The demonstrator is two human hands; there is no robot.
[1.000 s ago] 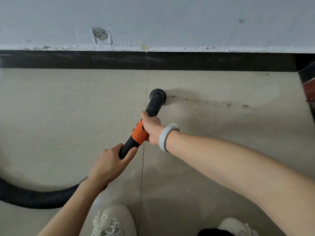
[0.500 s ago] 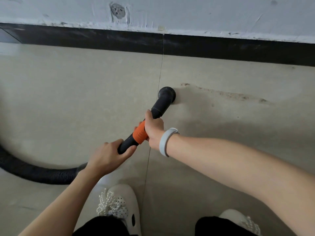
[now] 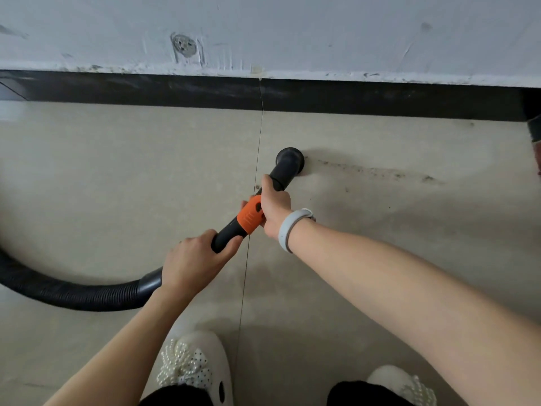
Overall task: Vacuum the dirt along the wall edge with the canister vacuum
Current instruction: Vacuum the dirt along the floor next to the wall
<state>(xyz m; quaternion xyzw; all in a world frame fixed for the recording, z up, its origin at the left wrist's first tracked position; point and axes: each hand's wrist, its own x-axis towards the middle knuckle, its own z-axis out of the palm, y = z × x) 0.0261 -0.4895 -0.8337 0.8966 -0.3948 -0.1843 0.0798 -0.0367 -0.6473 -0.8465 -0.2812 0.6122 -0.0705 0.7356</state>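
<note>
The black vacuum nozzle [image 3: 289, 162] sits mouth-down on the beige tile floor, at the left end of a thin line of dark dirt [image 3: 377, 172] that runs to the right, parallel to the black baseboard [image 3: 380, 101]. My right hand [image 3: 273, 208] grips the tube just behind the nozzle, next to its orange collar [image 3: 248, 218]. My left hand [image 3: 194, 259] grips the black handle lower down. The ribbed black hose [image 3: 73, 294] curves away to the left edge. The canister is out of view.
A white wall [image 3: 322, 33] with a patched hole rises above the baseboard. A dark and red object [image 3: 535, 136] pokes in at the right edge. My two white shoes [image 3: 190, 367] stand at the bottom of the frame on either side of a tile joint.
Both hands kept their grip while the view shifted. The nozzle stays at the left end of the dirt line; the hose loop has shifted a little on the floor.
</note>
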